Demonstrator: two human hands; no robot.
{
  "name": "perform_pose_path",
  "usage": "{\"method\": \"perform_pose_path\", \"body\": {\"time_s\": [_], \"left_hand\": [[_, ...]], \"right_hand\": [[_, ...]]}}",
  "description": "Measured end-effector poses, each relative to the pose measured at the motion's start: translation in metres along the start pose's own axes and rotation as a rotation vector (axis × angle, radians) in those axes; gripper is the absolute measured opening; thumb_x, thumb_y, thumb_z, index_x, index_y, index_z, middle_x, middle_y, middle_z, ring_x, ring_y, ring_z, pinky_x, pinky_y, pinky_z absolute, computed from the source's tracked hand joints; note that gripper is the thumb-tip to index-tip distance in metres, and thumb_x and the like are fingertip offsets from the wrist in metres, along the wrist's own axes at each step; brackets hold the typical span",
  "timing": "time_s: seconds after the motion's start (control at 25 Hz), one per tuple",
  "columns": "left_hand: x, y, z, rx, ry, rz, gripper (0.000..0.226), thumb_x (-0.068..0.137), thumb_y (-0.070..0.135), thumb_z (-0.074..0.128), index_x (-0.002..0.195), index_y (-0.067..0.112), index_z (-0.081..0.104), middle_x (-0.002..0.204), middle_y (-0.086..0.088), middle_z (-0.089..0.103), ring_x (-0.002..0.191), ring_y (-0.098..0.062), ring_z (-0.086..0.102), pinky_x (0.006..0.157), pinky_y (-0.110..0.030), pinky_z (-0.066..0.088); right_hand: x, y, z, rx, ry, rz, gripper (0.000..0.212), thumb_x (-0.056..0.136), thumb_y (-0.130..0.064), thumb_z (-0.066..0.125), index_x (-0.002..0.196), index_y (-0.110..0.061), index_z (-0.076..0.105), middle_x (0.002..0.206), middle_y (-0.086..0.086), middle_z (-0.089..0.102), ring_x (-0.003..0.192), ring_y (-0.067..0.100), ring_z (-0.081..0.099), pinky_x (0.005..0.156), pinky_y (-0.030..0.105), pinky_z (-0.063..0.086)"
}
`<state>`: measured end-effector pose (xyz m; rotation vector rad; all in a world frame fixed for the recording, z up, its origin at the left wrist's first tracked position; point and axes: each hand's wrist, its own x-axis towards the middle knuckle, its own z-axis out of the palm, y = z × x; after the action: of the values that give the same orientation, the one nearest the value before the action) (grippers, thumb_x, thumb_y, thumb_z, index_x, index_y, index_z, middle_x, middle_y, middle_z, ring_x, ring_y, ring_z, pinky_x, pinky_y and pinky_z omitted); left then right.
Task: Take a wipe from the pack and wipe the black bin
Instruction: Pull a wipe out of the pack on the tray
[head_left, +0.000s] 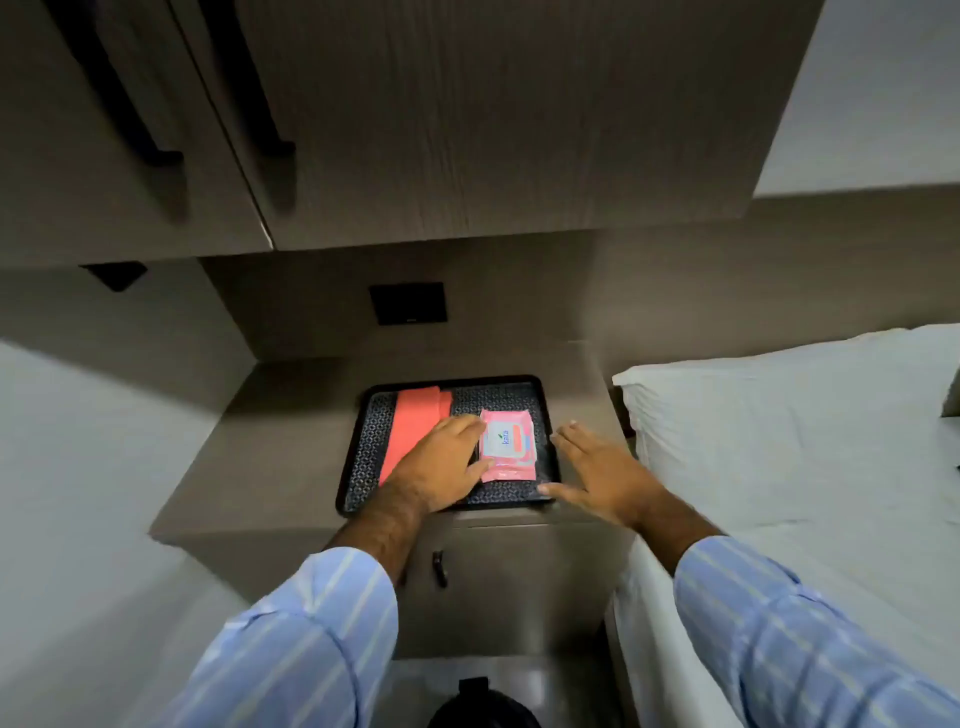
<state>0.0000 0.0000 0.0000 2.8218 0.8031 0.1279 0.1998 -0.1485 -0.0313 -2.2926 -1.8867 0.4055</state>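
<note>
A pink wipe pack (508, 444) lies flat in a black patterned tray (524, 383) on the bedside cabinet. My left hand (441, 462) rests on the tray with its fingers and thumb touching the pack's left edge. My right hand (597, 470) hovers flat and open over the tray's right rim, just right of the pack and apart from it. The black bin (480, 706) shows only as a dark rounded top at the bottom edge of the view, on the floor in front of the cabinet.
A folded coral cloth (415, 431) lies in the tray's left half. The cabinet (291, 447) has a door with a small handle (439, 567). A bed with a white pillow (779, 415) stands close on the right. Wardrobe doors (363, 130) hang above.
</note>
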Motion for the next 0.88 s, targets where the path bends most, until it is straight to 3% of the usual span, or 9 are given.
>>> {"method": "perform_pose_path", "body": {"time_s": [0.12,0.24,0.32,0.36,0.4,0.52,0.6,0.68,0.88], "left_hand": [[0.03,0.001,0.026,-0.013,-0.083,-0.008,0.059,0.103,0.039,0.056,0.15,0.005,0.047,0.159,-0.012,0.044,0.148,-0.027,0.039,0.125,-0.03,0.024],[0.063,0.007,0.043,0.039,-0.091,0.009,0.046,0.105,0.03,0.052,0.14,0.0,0.056,0.149,-0.016,0.054,0.138,-0.03,0.05,0.117,-0.03,0.034],[0.084,0.007,0.052,0.074,-0.093,-0.049,0.035,0.106,0.02,0.051,0.128,-0.003,0.063,0.136,-0.022,0.063,0.107,-0.026,0.067,0.093,-0.021,0.053],[0.093,0.007,0.059,0.042,-0.11,-0.105,0.034,0.105,0.021,0.051,0.122,-0.004,0.065,0.128,-0.024,0.067,0.087,-0.019,0.068,0.076,-0.016,0.055],[0.1,0.007,0.063,0.047,-0.112,-0.152,0.036,0.105,0.026,0.051,0.117,-0.005,0.068,0.122,-0.024,0.07,0.08,-0.018,0.068,0.07,-0.017,0.054],[0.112,0.015,0.076,0.092,-0.069,-0.256,0.054,0.103,0.047,0.049,0.114,-0.001,0.071,0.117,-0.02,0.071,0.106,-0.031,0.069,0.089,-0.035,0.053],[0.121,0.015,0.082,0.137,-0.042,-0.264,0.054,0.098,0.052,0.056,0.11,0.001,0.072,0.114,-0.018,0.072,0.106,-0.033,0.069,0.09,-0.037,0.054],[0.127,0.018,0.083,0.198,-0.069,-0.292,0.049,0.096,0.048,0.061,0.108,0.002,0.073,0.111,-0.016,0.074,0.105,-0.032,0.07,0.087,-0.037,0.056],[0.134,0.033,0.08,0.18,-0.048,-0.374,0.036,0.092,0.034,0.067,0.107,0.002,0.074,0.111,-0.017,0.074,0.105,-0.035,0.071,0.085,-0.037,0.058]], "right_hand": [[0.02,0.016,0.035,0.058,0.008,-0.042,0.125,0.073,-0.096,0.008,0.167,-0.014,0.021,0.176,0.006,0.018,0.164,0.023,0.014,0.131,0.04,0.016],[0.037,0.03,0.066,0.091,0.061,-0.089,0.095,0.094,-0.081,0.034,0.167,-0.02,0.024,0.176,0.002,0.02,0.163,0.019,0.014,0.131,0.042,0.017],[0.045,0.039,0.079,0.087,0.052,-0.125,0.087,0.097,-0.074,0.044,0.166,-0.023,0.027,0.175,0.001,0.023,0.163,0.018,0.015,0.131,0.044,0.017],[0.049,0.042,0.086,0.088,0.037,-0.136,0.088,0.096,-0.075,0.044,0.166,-0.024,0.026,0.175,0.0,0.023,0.163,0.018,0.015,0.131,0.047,0.019],[0.051,0.044,0.092,0.09,0.027,-0.147,0.09,0.095,-0.078,0.043,0.166,-0.026,0.024,0.175,0.0,0.022,0.163,0.019,0.015,0.13,0.049,0.021],[0.056,0.05,0.107,0.062,0.027,-0.18,0.101,0.088,-0.087,0.033,0.167,-0.025,0.021,0.176,0.002,0.02,0.163,0.022,0.016,0.13,0.049,0.019],[0.056,0.052,0.111,0.049,0.08,-0.199,0.101,0.088,-0.086,0.037,0.166,-0.023,0.025,0.175,0.005,0.023,0.162,0.024,0.019,0.129,0.045,0.016],[0.055,0.053,0.113,0.065,0.139,-0.221,0.097,0.091,-0.08,0.045,0.165,-0.02,0.03,0.174,0.006,0.028,0.161,0.024,0.021,0.128,0.044,0.015],[0.056,0.056,0.121,0.032,0.162,-0.223,0.094,0.093,-0.079,0.043,0.165,-0.02,0.031,0.173,0.003,0.031,0.163,0.021,0.018,0.132,0.045,0.014]]}}
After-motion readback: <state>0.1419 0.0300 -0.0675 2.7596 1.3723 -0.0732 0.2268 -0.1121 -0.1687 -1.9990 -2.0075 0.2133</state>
